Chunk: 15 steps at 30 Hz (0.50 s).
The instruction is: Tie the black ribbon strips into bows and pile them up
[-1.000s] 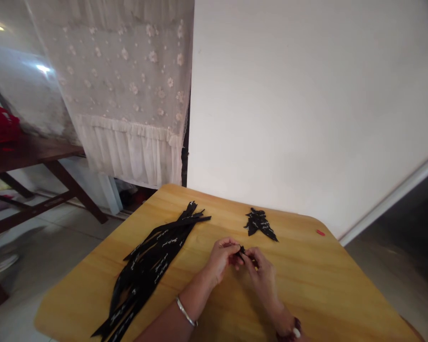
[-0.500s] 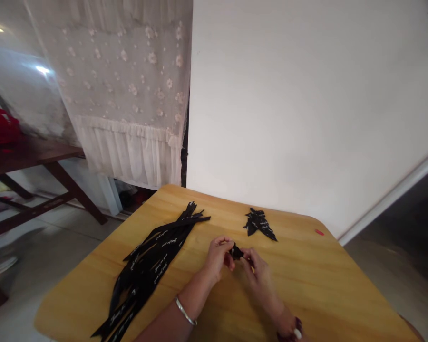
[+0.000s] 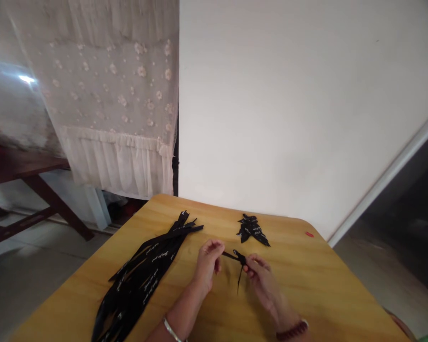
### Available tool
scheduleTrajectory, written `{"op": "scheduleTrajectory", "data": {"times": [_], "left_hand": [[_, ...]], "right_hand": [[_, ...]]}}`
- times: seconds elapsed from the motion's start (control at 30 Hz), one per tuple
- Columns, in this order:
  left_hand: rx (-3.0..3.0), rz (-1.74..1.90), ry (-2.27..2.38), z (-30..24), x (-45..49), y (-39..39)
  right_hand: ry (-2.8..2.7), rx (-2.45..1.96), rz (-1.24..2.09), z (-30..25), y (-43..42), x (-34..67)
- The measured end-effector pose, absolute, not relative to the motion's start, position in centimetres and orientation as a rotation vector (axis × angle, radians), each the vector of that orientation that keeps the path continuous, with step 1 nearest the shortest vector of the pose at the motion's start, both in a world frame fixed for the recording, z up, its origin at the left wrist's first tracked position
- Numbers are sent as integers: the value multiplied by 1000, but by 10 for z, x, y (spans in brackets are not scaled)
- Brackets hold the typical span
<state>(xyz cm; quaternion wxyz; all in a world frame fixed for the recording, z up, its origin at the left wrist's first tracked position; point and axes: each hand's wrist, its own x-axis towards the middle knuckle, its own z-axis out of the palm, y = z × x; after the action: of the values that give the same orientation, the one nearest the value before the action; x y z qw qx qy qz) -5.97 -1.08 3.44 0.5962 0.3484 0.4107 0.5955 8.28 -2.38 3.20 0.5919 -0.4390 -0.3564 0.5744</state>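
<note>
Over the wooden table [image 3: 306,289], my right hand [image 3: 262,280] pinches a small knotted black ribbon [image 3: 239,257] while my left hand [image 3: 209,266] grasps its far end, apparently to hold it taut, with long ribbons [image 3: 139,280] to the left and a short pile [image 3: 251,230] ahead.

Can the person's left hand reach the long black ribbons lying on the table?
Probably yes: the left hand rests right beside the long black ribbons, with only a strip of the wooden tabletop between them and nothing standing in the way.
</note>
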Motion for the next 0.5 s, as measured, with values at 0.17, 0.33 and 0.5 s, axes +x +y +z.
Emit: {"op": "scheduleTrajectory", "data": {"times": [0.17, 0.33, 0.5], "left_hand": [[939, 1265, 859, 43, -60, -15], [1019, 1047, 860, 39, -49, -21], [986, 1069, 907, 35, -43, -21]], "right_hand": [[-826, -974, 1365, 33, -24, 83], [-982, -1024, 1212, 36, -27, 78], [-1145, -1065, 1131, 35, -26, 74]]}}
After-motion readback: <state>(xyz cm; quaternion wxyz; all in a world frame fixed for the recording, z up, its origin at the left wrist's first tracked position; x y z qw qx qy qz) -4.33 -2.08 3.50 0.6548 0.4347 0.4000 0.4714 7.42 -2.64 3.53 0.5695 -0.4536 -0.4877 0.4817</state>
